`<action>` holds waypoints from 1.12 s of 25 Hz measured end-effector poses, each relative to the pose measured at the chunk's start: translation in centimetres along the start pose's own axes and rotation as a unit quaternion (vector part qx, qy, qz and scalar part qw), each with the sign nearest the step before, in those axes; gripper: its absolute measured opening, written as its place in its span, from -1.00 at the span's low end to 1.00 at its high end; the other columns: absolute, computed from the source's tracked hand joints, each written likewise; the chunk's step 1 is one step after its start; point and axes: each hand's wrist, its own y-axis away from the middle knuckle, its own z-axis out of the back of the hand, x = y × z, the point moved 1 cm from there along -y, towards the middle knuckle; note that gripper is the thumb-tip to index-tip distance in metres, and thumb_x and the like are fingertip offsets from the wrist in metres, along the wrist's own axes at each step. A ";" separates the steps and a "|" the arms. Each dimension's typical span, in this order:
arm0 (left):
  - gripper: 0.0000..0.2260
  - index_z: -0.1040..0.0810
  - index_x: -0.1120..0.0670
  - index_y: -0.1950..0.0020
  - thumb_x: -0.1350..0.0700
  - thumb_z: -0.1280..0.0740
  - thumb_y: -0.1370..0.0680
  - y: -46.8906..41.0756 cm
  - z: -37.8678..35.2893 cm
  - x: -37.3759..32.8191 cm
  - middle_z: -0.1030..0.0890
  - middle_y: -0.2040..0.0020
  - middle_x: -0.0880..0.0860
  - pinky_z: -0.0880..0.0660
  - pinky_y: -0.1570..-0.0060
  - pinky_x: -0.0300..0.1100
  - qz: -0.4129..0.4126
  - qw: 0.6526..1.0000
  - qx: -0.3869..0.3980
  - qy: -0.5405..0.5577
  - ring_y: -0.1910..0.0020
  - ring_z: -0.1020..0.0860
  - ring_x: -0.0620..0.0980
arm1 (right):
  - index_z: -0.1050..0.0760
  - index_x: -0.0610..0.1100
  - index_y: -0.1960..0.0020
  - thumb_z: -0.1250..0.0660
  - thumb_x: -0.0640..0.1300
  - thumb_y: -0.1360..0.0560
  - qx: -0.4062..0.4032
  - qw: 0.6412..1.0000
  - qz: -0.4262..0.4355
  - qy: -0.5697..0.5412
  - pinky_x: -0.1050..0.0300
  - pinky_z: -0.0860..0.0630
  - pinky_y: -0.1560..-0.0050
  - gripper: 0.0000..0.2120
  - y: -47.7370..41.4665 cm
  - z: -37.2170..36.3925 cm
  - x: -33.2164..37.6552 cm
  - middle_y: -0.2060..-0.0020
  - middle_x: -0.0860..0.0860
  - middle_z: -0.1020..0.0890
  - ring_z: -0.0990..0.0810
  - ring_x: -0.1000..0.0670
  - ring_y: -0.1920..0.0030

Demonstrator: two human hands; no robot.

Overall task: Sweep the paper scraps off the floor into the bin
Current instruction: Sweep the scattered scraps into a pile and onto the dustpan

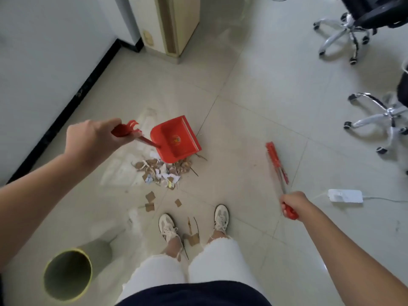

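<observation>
A pile of brown and white paper scraps (162, 171) lies on the tiled floor in front of my feet. Loose brown scraps (150, 196) lie nearer my shoes, and more sit between them. My left hand (92, 140) grips the red handle of a red dustpan (176, 140), whose pan rests at the far edge of the pile. My right hand (292, 203) grips the handle of a red broom (277, 162), whose head is on the floor to the right, apart from the pile. A round bin with a yellow-green rim (67, 274) stands at lower left.
Two office chairs with wheeled chrome bases (344, 34) (384, 120) stand at the right. A white power strip (345, 195) with a cable lies on the floor by my right hand. A cream cabinet (174, 25) and a white wall with black skirting bound the far left.
</observation>
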 end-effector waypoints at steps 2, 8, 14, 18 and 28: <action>-0.44 -0.42 0.11 0.38 -0.38 -0.24 -0.45 1.6 -0.5 -1.7 -0.38 0.56 0.06 -0.37 0.48 -0.20 0.058 0.998 -0.008 0.011 0.55 -0.39 0.12 | -0.29 -0.26 0.40 -0.08 -0.48 -0.46 0.028 0.999 -0.009 -0.023 0.38 -0.29 0.71 -0.71 -3.5 1.2 1.4 0.77 -0.07 -0.31 -0.25 0.06 0.82; -0.43 -0.53 0.11 0.27 -0.39 -0.16 -0.48 7.1 -1.5 -5.6 -0.48 0.51 0.03 -0.49 0.49 -0.13 0.137 0.990 0.000 0.031 0.55 -0.45 0.04 | -0.23 -0.15 0.31 -0.01 -0.43 -0.49 0.187 0.980 -0.043 -0.054 0.37 -0.30 0.72 -0.72 -5.0 -0.8 5.0 0.71 0.00 -0.32 -0.31 0.11 0.74; -0.45 -0.41 0.08 0.37 -0.40 -0.19 -0.47 15.8 0.6 -5.2 -0.40 0.54 0.05 -0.41 0.53 -0.15 0.223 0.974 -0.028 -0.001 0.55 -0.39 0.09 | -0.25 -0.15 0.33 -0.04 -0.35 -0.54 0.330 0.943 -0.038 0.033 0.39 -0.27 0.73 -0.72 1.0 -9.3 7.5 0.68 0.04 -0.34 -0.31 0.18 0.73; -0.49 -0.31 0.04 0.41 -0.35 -0.28 -0.44 22.7 2.4 -5.8 -0.33 0.57 0.01 -0.30 0.53 -0.25 0.280 0.959 -0.049 -0.008 0.57 -0.34 0.06 | -0.27 -0.16 0.36 -0.30 -0.48 -0.31 0.386 0.919 -0.058 0.063 0.35 -0.27 0.75 -0.70 4.3 -10.4 10.8 0.66 0.03 -0.34 -0.33 0.16 0.73; -0.49 -0.22 -0.03 0.43 -0.36 -0.35 -0.39 44.9 3.0 -11.4 -0.32 0.54 -0.03 -0.27 0.49 -0.20 0.537 0.837 -0.100 0.035 0.50 -0.40 0.11 | -0.28 -0.13 0.23 -0.12 -0.37 -0.52 0.322 0.880 0.137 0.321 0.39 -0.20 0.75 -0.78 18.1 -9.0 7.9 0.54 0.02 -0.34 -0.29 0.17 0.70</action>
